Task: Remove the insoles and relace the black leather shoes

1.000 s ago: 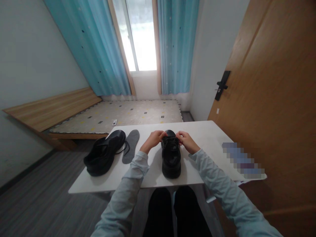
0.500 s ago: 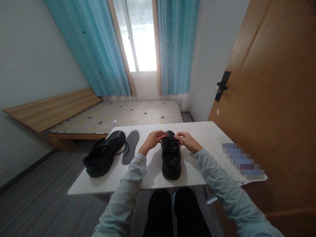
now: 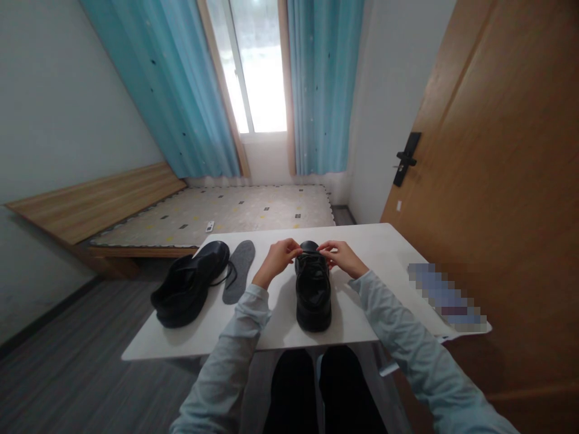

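Note:
A black lace-up shoe [image 3: 313,310] stands upright on the white table, its toe pointing away from me and its heel near the front edge. My left hand [image 3: 281,258] is closed in a pinch at the left side of the lacing. On the other side, my right hand [image 3: 342,258] pinches too, fingertips at the lace near the toe. The black shoelace [image 3: 311,259] runs across the shoe's front between them. To the left lie a second black shoe [image 3: 185,289], its lace trailing loose, and a grey insole [image 3: 239,271].
The white table [image 3: 275,328] spans the space before me. A blurred-out flat item [image 3: 446,295] lies at its right end. Behind stands a bed [image 3: 253,205] with a small white device [image 3: 210,226] on it. A wooden door [image 3: 506,181] is at the right.
Both hands stay at the shoe's lacing, with only a slight shift of the fingers. The view has tilted a little; the shoes and insole keep their places.

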Demonstrator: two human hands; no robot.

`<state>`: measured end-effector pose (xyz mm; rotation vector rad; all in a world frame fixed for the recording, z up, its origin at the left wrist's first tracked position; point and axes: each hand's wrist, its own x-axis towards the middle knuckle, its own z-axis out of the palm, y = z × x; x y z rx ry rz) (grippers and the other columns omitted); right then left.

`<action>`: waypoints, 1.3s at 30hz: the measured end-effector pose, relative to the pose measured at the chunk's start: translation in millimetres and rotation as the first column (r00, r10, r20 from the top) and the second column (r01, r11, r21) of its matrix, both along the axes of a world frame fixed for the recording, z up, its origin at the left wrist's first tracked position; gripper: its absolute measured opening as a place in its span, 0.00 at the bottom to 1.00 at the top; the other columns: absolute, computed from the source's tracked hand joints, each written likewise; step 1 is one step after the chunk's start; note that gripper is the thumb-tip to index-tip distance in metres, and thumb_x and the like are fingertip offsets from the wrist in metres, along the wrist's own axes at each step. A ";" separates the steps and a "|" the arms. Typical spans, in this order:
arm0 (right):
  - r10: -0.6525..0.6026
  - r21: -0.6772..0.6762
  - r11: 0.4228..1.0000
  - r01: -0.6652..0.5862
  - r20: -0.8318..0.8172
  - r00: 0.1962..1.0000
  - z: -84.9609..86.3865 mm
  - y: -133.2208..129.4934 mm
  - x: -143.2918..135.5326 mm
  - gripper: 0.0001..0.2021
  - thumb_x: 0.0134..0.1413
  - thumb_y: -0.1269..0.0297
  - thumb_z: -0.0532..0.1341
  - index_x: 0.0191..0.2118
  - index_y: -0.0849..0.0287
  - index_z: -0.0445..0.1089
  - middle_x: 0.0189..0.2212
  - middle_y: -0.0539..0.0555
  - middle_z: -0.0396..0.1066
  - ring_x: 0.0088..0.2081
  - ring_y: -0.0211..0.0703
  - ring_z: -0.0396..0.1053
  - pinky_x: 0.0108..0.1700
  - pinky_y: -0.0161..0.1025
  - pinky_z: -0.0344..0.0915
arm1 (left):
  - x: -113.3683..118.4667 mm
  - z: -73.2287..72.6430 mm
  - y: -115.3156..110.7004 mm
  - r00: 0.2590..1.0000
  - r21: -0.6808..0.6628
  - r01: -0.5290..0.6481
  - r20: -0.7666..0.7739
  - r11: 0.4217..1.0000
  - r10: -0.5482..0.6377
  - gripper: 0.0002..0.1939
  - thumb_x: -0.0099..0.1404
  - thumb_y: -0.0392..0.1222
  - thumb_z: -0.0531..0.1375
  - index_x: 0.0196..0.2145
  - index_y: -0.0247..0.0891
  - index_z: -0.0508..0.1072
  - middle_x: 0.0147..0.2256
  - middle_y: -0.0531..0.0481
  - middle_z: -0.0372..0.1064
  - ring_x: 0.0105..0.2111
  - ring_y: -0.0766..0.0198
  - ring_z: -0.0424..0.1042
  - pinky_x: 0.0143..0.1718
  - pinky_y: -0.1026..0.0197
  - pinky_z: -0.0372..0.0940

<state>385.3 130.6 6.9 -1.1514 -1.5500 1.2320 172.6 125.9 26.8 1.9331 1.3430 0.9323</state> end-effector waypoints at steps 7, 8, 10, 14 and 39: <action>0.021 0.105 0.994 -0.034 0.123 0.992 0.2 14.9 -2.1 0.09 0.44 0.61 0.66 0.26 0.62 0.68 0.20 0.49 0.66 0.22 0.36 0.66 0.18 0.33 0.67 | 1.7 -3.8 0.2 1.000 0.000 -0.020 0.018 1.000 0.020 0.07 0.59 0.42 0.59 0.30 0.35 0.69 0.28 0.51 0.69 0.27 0.67 0.69 0.24 0.65 0.71; 0.008 0.127 0.992 -0.026 0.141 0.990 0.0 15.9 -2.3 0.09 0.44 0.62 0.65 0.26 0.61 0.68 0.20 0.49 0.66 0.22 0.36 0.66 0.18 0.32 0.66 | 1.3 -4.6 0.2 1.000 -0.001 -0.017 0.025 1.000 0.017 0.08 0.60 0.43 0.59 0.30 0.35 0.69 0.28 0.51 0.68 0.27 0.67 0.69 0.24 0.65 0.71; -0.011 0.176 0.984 -0.019 0.165 0.986 -0.9 15.9 -2.4 0.08 0.46 0.61 0.64 0.27 0.61 0.67 0.21 0.49 0.66 0.23 0.36 0.65 0.18 0.31 0.64 | 0.4 -6.2 0.4 0.999 -0.003 -0.007 0.041 1.000 0.007 0.09 0.59 0.44 0.59 0.30 0.35 0.69 0.28 0.51 0.68 0.27 0.67 0.69 0.24 0.65 0.71; -0.028 0.268 0.963 -0.026 0.199 0.980 -1.6 7.9 -2.1 0.08 0.48 0.60 0.61 0.30 0.60 0.67 0.26 0.51 0.67 0.25 0.37 0.65 0.18 0.32 0.63 | -1.3 -8.6 0.3 0.998 -0.019 0.022 0.066 1.000 -0.021 0.11 0.59 0.47 0.60 0.31 0.35 0.70 0.28 0.51 0.69 0.29 0.67 0.70 0.26 0.64 0.72; 0.029 0.090 0.996 -0.022 -0.075 0.997 -10.9 -3.5 -2.7 0.19 0.46 0.46 0.61 0.26 0.59 0.61 0.19 0.46 0.63 0.22 0.34 0.63 0.27 0.35 0.61 | -3.3 -13.7 -6.1 0.971 -0.202 0.009 0.235 0.979 0.040 0.09 0.64 0.42 0.55 0.29 0.34 0.65 0.28 0.50 0.66 0.29 0.67 0.71 0.29 0.60 0.74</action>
